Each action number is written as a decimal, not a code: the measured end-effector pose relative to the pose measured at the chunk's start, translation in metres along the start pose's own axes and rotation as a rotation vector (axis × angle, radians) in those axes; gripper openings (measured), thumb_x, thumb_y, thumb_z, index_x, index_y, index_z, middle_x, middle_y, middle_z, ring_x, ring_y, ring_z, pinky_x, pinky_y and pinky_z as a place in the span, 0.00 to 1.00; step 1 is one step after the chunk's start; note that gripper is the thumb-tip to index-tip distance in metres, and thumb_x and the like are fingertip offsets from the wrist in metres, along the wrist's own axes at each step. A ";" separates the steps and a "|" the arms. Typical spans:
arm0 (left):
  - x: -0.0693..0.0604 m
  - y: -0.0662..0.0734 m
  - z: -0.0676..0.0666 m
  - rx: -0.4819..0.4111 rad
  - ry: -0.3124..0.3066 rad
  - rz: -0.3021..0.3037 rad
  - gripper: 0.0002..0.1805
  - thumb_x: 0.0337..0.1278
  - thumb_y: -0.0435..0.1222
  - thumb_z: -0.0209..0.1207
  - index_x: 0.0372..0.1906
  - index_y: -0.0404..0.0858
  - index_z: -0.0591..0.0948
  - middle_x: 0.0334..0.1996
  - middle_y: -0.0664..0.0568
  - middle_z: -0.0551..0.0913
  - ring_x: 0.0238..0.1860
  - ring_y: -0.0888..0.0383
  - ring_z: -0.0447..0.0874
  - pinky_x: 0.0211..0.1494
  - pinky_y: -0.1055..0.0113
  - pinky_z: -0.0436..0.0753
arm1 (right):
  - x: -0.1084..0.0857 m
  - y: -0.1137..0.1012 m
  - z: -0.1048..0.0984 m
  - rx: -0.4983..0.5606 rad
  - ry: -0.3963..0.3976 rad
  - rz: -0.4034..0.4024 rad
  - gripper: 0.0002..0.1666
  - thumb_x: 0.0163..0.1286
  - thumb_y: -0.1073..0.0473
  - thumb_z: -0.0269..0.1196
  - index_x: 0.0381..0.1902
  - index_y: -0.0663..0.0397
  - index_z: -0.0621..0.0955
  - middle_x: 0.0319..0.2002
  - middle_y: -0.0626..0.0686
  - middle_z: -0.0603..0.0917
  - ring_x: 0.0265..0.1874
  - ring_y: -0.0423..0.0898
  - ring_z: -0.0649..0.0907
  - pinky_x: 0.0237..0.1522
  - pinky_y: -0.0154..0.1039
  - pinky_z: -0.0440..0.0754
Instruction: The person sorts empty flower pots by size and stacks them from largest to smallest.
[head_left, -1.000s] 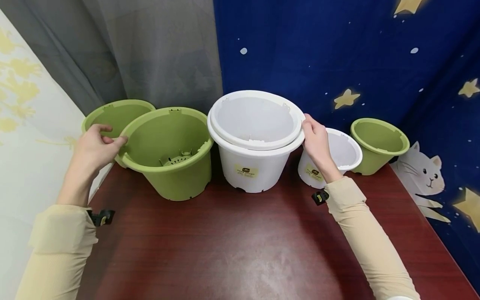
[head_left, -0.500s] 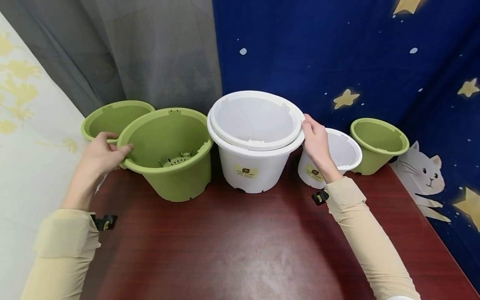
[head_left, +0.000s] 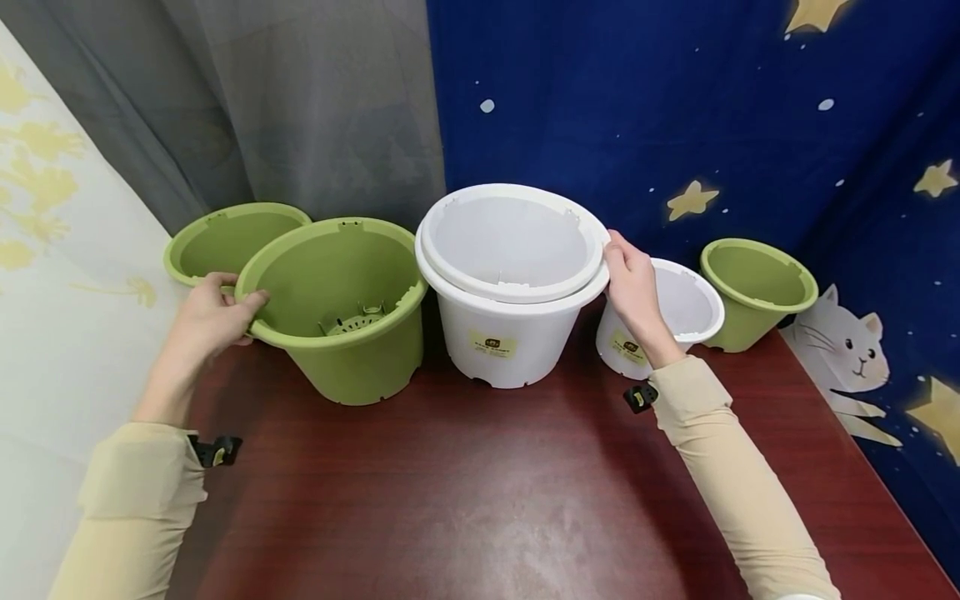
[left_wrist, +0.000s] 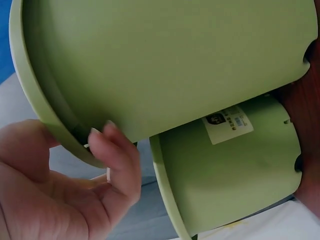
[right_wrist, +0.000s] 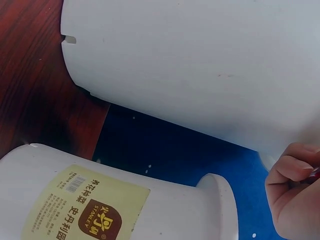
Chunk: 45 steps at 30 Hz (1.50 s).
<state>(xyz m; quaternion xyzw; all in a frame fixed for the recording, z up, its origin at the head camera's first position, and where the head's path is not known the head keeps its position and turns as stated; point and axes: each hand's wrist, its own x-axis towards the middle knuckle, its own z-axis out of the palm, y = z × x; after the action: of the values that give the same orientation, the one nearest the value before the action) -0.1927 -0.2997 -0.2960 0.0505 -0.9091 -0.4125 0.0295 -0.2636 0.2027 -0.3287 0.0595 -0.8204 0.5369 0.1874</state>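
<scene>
My left hand (head_left: 213,321) grips the left rim of the large green flowerpot (head_left: 356,358). In the left wrist view, the thumb lies over the pot's rim (left_wrist: 37,95) and curled fingers (left_wrist: 117,155) reach under it. My right hand (head_left: 633,287) holds the right rim of the large white flowerpot (head_left: 498,346), which has a yellow label. A second white pot (head_left: 510,242) sits nested inside it, its rim slightly above the outer one. The right wrist view catches the curled fingers (right_wrist: 295,170) at its right edge, partly cut off. Both large pots stand upright.
A green pot (head_left: 240,233) stands behind the left hand. On the right are a smaller white pot (head_left: 678,300) and a small green pot (head_left: 757,287). All stand on the dark red table (head_left: 480,467), before grey and blue star-patterned curtains (head_left: 570,92).
My left hand has come down and slightly right, and its fingers have closed onto the large green flowerpot's rim. The right hand stays on the white flowerpot.
</scene>
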 end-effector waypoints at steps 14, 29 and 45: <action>0.000 -0.004 0.007 -0.090 0.008 0.016 0.33 0.76 0.34 0.41 0.71 0.13 0.47 0.35 0.37 0.78 0.20 0.68 0.79 0.23 0.71 0.83 | -0.001 0.001 0.003 -0.012 -0.006 0.006 0.30 0.81 0.52 0.43 0.71 0.61 0.71 0.65 0.60 0.77 0.58 0.44 0.77 0.61 0.34 0.73; -0.006 -0.003 0.007 -0.077 -0.037 0.072 0.25 0.75 0.30 0.36 0.61 0.09 0.57 0.37 0.33 0.75 0.20 0.66 0.78 0.21 0.70 0.82 | -0.001 0.002 0.003 -0.024 0.000 -0.006 0.30 0.80 0.51 0.44 0.71 0.64 0.71 0.69 0.59 0.72 0.68 0.44 0.70 0.72 0.44 0.65; -0.014 -0.006 -0.003 -0.081 -0.048 0.094 0.29 0.74 0.30 0.37 0.67 0.10 0.51 0.33 0.39 0.78 0.21 0.66 0.80 0.21 0.69 0.82 | -0.002 0.000 0.000 -0.012 0.007 -0.010 0.30 0.80 0.53 0.42 0.71 0.61 0.71 0.67 0.59 0.75 0.60 0.44 0.75 0.66 0.40 0.71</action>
<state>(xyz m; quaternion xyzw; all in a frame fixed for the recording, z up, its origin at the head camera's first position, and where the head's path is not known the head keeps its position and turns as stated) -0.1782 -0.3042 -0.2993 -0.0035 -0.8936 -0.4480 0.0293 -0.2616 0.2024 -0.3291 0.0607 -0.8227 0.5312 0.1932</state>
